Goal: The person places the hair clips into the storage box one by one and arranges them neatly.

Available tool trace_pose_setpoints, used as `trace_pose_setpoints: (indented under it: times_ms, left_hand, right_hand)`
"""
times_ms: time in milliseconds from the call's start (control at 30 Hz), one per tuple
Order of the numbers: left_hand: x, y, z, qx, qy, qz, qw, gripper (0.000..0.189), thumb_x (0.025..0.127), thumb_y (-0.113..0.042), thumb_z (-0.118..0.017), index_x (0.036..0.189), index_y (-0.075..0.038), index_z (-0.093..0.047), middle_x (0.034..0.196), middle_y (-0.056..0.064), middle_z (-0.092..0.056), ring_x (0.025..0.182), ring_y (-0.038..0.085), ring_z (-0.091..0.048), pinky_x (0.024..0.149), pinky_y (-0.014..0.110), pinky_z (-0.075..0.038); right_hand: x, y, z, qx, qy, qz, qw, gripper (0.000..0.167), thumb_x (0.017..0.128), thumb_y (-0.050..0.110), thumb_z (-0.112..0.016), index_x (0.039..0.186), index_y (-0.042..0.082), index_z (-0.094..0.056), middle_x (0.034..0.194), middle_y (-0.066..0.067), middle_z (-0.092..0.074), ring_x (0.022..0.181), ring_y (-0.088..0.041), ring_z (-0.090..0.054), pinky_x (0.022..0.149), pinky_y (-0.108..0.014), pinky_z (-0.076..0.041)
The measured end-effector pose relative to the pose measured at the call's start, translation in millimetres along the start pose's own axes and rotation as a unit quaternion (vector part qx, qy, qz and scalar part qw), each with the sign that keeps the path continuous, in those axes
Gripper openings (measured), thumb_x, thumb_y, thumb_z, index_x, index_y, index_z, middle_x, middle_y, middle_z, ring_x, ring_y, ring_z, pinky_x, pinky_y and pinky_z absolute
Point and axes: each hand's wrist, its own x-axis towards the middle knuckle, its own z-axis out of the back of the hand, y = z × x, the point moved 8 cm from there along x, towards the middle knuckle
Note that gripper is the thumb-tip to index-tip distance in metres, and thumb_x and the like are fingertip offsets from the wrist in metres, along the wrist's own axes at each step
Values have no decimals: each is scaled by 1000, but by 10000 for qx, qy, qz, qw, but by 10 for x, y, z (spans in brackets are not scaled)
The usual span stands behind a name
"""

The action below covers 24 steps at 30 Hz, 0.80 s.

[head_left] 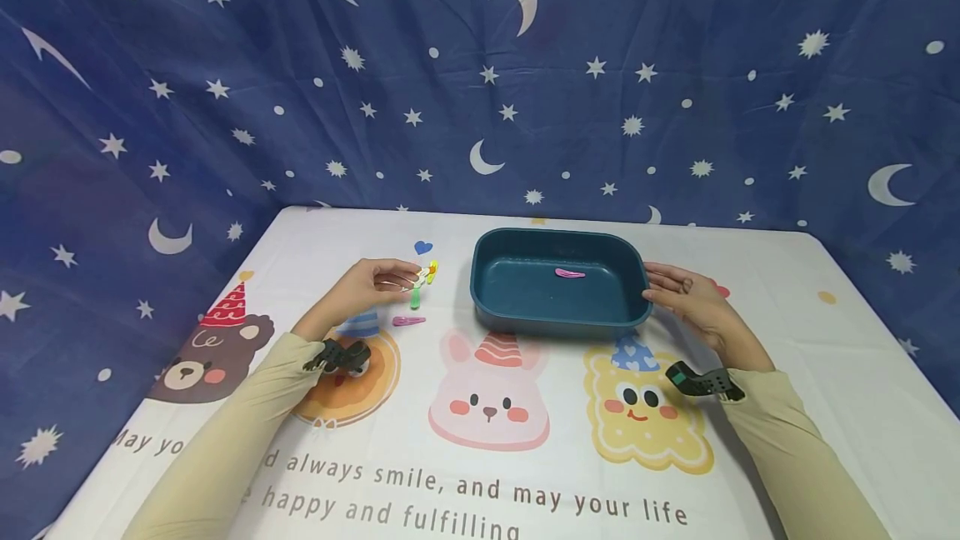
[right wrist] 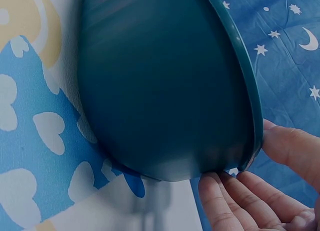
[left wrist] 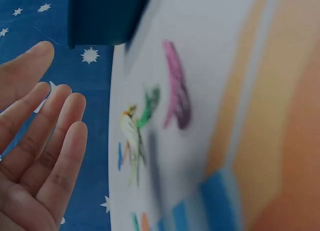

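My left hand (head_left: 378, 283) hovers beside a small group of hair clips on the left of the table. In the left wrist view its fingers (left wrist: 70, 151) are extended and hold nothing. A green hair clip (head_left: 415, 299) and a yellow-and-white clip (head_left: 432, 272) lie by the fingertips, partly covered in the head view. Nearer to me is a pink hair clip (head_left: 408, 321). With the thumb at the rim and fingers against the outer wall, my right hand (head_left: 693, 300) holds the right end of a dark teal basin (head_left: 555, 327). Inside the basin lies another pink hair clip (head_left: 570, 273).
A white tablecloth (head_left: 480, 515) with printed cartoon animals and lettering covers the table. Behind and to the left hangs a dark blue curtain (head_left: 570, 140) with moons and stars. The basin stands right of the loose clips, toward the back.
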Motion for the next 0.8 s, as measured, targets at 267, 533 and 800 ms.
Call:
trace_pose_setpoints:
  times_ms: [267, 533, 800]
  left_hand:
    - [-60, 121, -44, 339, 142, -58, 9993, 42, 78, 2, -71, 119, 6, -60, 115, 23, -64, 102, 34, -63, 86, 31, -54]
    - [-115, 193, -80, 509, 232, 109, 9984, 40, 77, 1, -73, 115, 6, -62, 108, 22, -67, 101, 32, -64, 83, 26, -54]
    - [-144, 220, -100, 857, 305, 158, 9957, 38, 76, 3, -73, 113, 5, -63, 108, 21, -67, 100, 31, -65, 83, 28, -54]
  right_hand:
    - [4, 4, 4, 124, -9, 48, 9999, 72, 88, 9, -65, 145, -6, -25, 116, 17, -60, 99, 13, -57, 83, -11, -49]
    - [39, -41, 29, 265, 4, 100, 9996, 72, 87, 9, -66, 145, -5, -26, 111, 19, -61, 100, 11, -58, 82, -11, -49]
    - [0, 23, -3, 313, 11, 85, 9995, 73, 87, 7, -65, 145, -8, -23, 105, 21, -62, 97, 10, -60, 81, -11, -50]
